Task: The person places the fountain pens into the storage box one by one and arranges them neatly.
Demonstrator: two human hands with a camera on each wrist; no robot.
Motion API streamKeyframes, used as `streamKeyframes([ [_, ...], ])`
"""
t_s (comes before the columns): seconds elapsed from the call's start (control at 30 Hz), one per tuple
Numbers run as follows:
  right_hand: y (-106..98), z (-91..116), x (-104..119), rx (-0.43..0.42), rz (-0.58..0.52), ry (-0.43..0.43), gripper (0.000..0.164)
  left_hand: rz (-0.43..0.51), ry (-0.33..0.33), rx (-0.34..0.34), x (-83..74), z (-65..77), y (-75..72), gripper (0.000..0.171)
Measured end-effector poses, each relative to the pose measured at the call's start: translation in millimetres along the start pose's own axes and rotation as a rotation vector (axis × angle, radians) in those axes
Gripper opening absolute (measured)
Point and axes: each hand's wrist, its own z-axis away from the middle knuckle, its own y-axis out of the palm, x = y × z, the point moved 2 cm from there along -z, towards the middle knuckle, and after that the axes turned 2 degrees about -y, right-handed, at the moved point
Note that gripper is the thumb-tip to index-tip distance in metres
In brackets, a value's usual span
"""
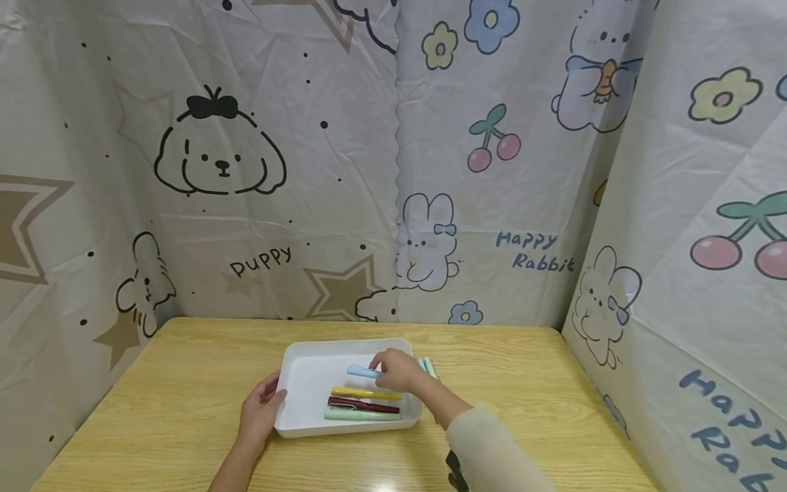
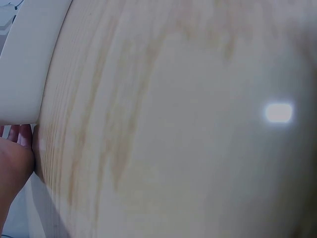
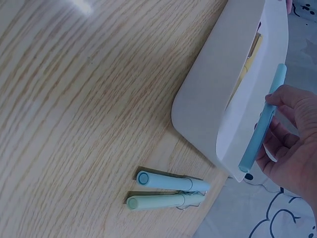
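Pinching a slim, straight light-blue pen [image 3: 257, 136] in the right hand [image 1: 399, 370], slanted at right of the right wrist frame; held over the white tray [image 1: 307, 383], lower centre of the head frame. Gripping that tray's left end with the left hand [image 1: 261, 411].

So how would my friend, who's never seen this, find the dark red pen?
Look at the wooden table, then find the white tray on it. Inside, near the front edge, the dark red pen lies between the yellow pen and the pale green pen. Both neighbours are light; this one is dark.
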Motion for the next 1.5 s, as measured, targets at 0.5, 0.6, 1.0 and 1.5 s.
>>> streamKeyframes([
  [0.5,12,-5,4,0.007,0.019,-0.011,0.023,-0.013,0.003,-0.006,-0.7,0.1,-0.3,0.047],
  [0.6,14,-5,7,0.005,0.018,-0.015,0.023,-0.018,0.003,-0.009,-0.8,1.0,-0.5,0.047],
  [1.0,19,-6,12,-0.019,0.05,-0.02,0.024,-0.006,0.013,-0.009,-0.7,0.2,-0.3,0.047],
  [1.5,29,-13,9,-0.015,0.063,0.008,0.023,-0.008,0.014,-0.004,-1.2,1.0,0.0,0.047],
])
